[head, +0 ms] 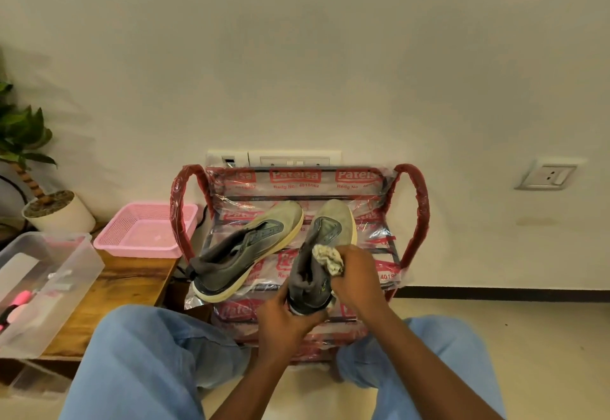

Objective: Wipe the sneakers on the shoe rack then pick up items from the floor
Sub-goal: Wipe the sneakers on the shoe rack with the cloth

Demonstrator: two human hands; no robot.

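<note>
Sneakers, two of them, grey with cream soles, are at the top shelf of the shoe rack (pixel 418 215), a red-framed rack wrapped in clear plastic with red print that stands against the wall.

The held sneaker (pixel 330 231) is at the rack's right half, toe pointing toward the wall and heel out past the rack's front edge. The left hand (pixel 284 317) grips that heel from below, fingers curled round the back of the shoe. The right hand (pixel 358 274) has its fingers closed on a bunched pale cloth (pixel 330 256), which is pressed against the sneaker's collar on its right side.

The other sneaker (pixel 251 248) lies on the rack's left half, just beside the held one and not touched by either hand. It is turned at a slant, toe toward the middle of the rack and heel jutting over the rack's front left corner.

A pink basket (pixel 132 251) sits just left of the rack on a wooden bench (pixel 132 284). Further left of the rack on the same bench is a clear plastic box (pixel 82 264) with pink items inside that are too blurred to name. A potted plant (pixel 56 211) stands behind the box, well left of the rack. A white switch plate (pixel 293 158) is on the wall directly behind the rack's top, and a wall socket (pixel 546 175) is well to the rack's right. The person's knees, in blue jeans (pixel 148 353), are on either side of the rack's front.
</note>
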